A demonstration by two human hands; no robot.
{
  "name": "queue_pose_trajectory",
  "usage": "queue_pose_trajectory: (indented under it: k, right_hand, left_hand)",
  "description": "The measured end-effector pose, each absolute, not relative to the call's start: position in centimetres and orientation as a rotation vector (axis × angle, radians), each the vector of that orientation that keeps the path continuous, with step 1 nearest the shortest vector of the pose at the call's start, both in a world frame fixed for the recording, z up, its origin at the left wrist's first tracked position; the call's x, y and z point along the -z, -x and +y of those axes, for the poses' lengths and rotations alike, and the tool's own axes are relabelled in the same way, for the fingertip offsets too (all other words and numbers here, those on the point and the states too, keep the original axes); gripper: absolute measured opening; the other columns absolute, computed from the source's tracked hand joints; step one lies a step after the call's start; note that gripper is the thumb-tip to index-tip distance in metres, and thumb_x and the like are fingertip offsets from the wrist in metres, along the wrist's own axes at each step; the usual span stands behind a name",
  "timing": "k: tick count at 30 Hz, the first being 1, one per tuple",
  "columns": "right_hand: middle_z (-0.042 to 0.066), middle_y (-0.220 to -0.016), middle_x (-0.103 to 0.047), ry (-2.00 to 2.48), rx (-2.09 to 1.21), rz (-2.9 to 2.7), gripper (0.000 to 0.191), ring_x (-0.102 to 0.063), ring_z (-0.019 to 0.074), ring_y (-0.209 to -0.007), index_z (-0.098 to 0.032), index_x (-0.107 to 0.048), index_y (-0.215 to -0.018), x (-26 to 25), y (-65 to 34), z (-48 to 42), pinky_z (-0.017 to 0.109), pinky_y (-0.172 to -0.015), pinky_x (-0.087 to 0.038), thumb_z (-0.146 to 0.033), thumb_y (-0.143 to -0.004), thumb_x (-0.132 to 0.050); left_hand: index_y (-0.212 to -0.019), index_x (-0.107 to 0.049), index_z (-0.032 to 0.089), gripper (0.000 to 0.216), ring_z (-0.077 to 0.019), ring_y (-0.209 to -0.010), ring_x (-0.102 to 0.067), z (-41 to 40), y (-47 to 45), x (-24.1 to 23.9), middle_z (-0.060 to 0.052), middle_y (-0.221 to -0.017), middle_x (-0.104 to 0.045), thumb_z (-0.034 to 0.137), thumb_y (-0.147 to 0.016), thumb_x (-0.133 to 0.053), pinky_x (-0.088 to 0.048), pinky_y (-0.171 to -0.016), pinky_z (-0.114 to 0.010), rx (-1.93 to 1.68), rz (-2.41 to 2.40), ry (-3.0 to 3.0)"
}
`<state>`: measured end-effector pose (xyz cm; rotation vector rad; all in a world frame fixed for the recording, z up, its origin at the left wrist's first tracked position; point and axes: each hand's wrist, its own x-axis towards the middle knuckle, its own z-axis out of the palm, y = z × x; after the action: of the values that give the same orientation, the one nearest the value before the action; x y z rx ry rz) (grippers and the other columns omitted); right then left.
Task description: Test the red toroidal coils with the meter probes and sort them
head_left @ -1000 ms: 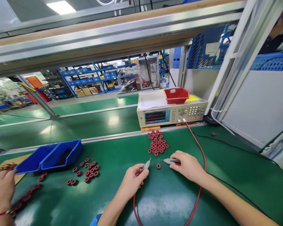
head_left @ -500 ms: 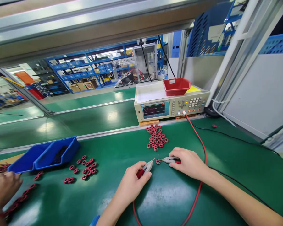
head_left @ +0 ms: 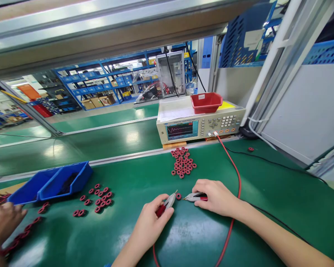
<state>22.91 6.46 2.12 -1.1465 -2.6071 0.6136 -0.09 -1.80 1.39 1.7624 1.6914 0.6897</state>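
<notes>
A small red-and-black wound ring core [head_left: 178,196] lies on the green bench between my two hands. My left hand [head_left: 147,224] is closed round a red-handled, plier-like test clip [head_left: 169,202]. Its tip is right beside the core's upper left; whether they touch I cannot tell. On the other side, my right hand [head_left: 218,198] grips a second test clip [head_left: 192,197], its nose pointing left at the core across a small gap. A red cable runs under my right forearm. Beyond my hands sits a cluster of similar cores [head_left: 182,163].
A bench tester [head_left: 180,129] with a waveform on its screen carries a red tray [head_left: 207,103]. Loose cores [head_left: 102,198] lie at left, near blue bins [head_left: 80,181]. A co-worker's hand [head_left: 5,222] is at far left. A red cable [head_left: 235,167] crosses the right side.
The core has shifted a little left and nearer to me. Both hands with their test clips have moved slightly left and nearer. The right clip's tip now stands slightly apart from the core.
</notes>
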Motion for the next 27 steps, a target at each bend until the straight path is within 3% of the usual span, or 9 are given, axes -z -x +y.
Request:
queue_pose_trajectory:
  k: [6,27]
  right_hand:
    - [-0.001,-0.088,-0.063,1.237,-0.655,-2.503,0.013,-0.058,0.0161,-0.078,-0.025,-0.063,-0.086,-2.3,-24.1,7.4,0.024,-0.066,-0.039,-0.031,-0.077,-0.059]
    - [-0.001,-0.088,-0.062,1.21,-0.692,-2.453,0.013,-0.057,0.0153,-0.078,-0.025,-0.064,-0.089,-2.4,-23.4,6.8,0.024,-0.066,-0.038,-0.031,-0.078,-0.06]
  left_hand:
    - [-0.108,-0.064,0.02,0.035,-0.0215,-0.078,-0.061,-1.9,0.4,-1.7,-0.005,-0.092,-0.07,0.038,-0.08,-0.054,-0.047,-0.073,-0.028,-0.706,1.727,-1.745]
    - [-0.103,-0.066,0.021,0.029,-0.0188,-0.07,-0.062,-1.6,0.4,-2.5,0.0,-0.082,-0.071,0.036,-0.082,-0.053,-0.045,-0.066,-0.023,-0.59,1.709,-1.873]
